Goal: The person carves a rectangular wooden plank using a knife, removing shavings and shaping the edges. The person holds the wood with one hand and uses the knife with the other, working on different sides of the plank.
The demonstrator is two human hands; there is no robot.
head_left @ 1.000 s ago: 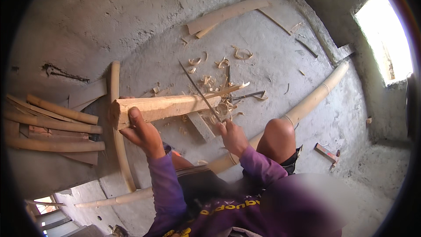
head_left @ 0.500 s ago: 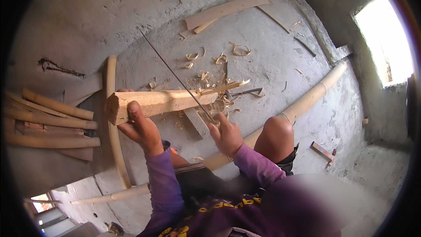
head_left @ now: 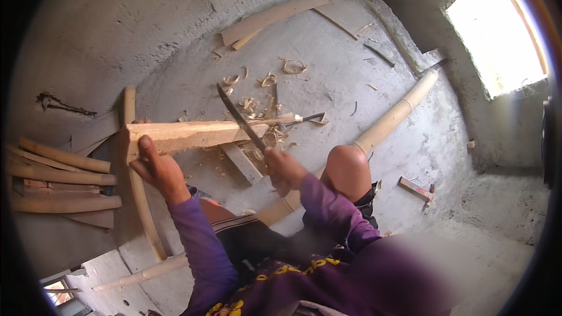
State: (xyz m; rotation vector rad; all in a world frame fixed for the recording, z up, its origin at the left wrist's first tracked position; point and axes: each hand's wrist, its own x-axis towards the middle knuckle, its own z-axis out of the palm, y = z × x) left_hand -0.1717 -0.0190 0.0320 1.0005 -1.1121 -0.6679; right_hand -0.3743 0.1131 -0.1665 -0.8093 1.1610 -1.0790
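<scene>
My left hand [head_left: 159, 168] grips the thick end of a pale, roughly squared piece of wood [head_left: 199, 137], thumb on the near side. The wood lies across in front of me and narrows toward a thin, whittled end on the right. In my right hand [head_left: 285, 168] is a machete [head_left: 240, 116], its handle hidden by my fingers. Its dark blade slants up and left across the wood's narrowing part; whether it touches the wood I cannot tell. Curled wood shavings [head_left: 249, 105] lie on the floor around and beyond the thin end.
A short board [head_left: 242, 164] lies under the wood. A long bamboo pole [head_left: 389, 120] runs beside my bent knee [head_left: 347, 172]. Split bamboo pieces [head_left: 64, 203] are stacked at left, near an upright bamboo length [head_left: 140, 199]. A hammer [head_left: 417, 189] rests on the floor at right.
The machete has turned from nearly edge-on to showing its flat side, and its tip has come nearer the wood. The whole view has shifted, moving the scene left in the picture.
</scene>
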